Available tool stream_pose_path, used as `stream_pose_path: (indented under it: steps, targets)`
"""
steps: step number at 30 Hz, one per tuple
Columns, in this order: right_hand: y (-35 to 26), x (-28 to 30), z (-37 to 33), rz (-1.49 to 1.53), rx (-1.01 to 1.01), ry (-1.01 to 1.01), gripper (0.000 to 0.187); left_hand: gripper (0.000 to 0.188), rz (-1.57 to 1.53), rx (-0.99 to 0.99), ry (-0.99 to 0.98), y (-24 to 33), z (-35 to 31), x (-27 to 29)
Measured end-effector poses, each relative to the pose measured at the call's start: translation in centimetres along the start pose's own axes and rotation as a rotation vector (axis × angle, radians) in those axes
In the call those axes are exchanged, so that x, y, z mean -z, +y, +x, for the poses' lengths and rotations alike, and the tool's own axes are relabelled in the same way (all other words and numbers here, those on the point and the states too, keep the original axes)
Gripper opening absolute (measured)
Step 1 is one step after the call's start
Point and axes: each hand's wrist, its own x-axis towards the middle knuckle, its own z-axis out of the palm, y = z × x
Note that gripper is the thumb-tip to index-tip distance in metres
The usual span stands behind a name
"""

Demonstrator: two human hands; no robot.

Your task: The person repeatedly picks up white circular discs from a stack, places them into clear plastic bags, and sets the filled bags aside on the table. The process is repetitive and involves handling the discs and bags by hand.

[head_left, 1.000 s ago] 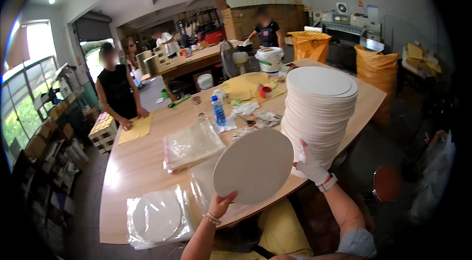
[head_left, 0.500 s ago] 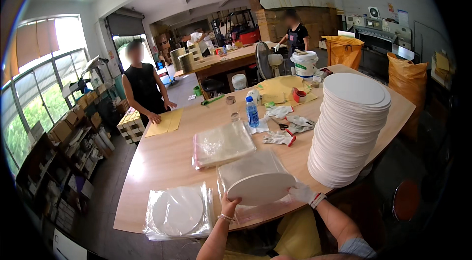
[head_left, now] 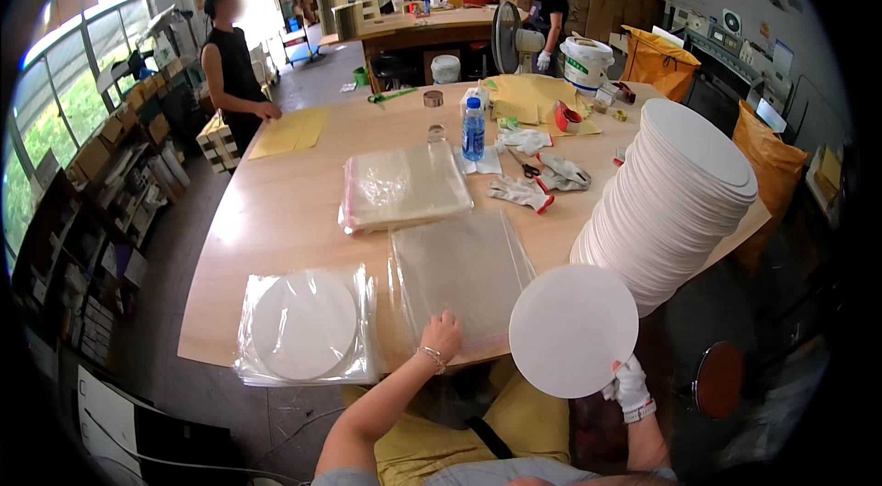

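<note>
In my gloved right hand (head_left: 629,387) is a round white disc (head_left: 573,330), gripped at its lower right edge and tilted up off the table's near edge. My bare left hand (head_left: 443,336) is at the near edge of a flat clear plastic bag (head_left: 455,265), its fingers curled onto the film. Left of that lies a pile of clear bags with a white disc inside the top one (head_left: 305,325). Beyond the flat bag is a thicker stack of clear bags (head_left: 409,183). A tall leaning stack of white discs (head_left: 666,210) stands on the right.
A blue-labelled bottle (head_left: 473,129), work gloves (head_left: 522,193), scissors (head_left: 529,170) and a red tape roll (head_left: 567,118) lie mid-table. Yellow sheets (head_left: 289,132) lie near a person (head_left: 234,73) at left. A fan (head_left: 507,38) and white bucket (head_left: 586,62) stand at the far side.
The disc has swung right and turned its face up, now in my right hand only. My left hand has let go of it and moved onto the flat bag. The view has shifted.
</note>
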Motion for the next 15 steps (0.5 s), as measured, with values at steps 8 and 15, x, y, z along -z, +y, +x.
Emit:
stream_pose_path:
  steps: [8, 15]
  targets:
    - [1.9, -3.1, -2.0, -0.093, -0.354, -0.111, 0.024, 0.012, 0.118, -0.095, 0.097, -1.5, 1.8, 2.2]
    - [6.1, -9.1, 3.2, 0.008, -0.406, -0.123, 0.020, 0.010, -0.180, -0.239, 0.594, -5.2, -0.2, 1.0]
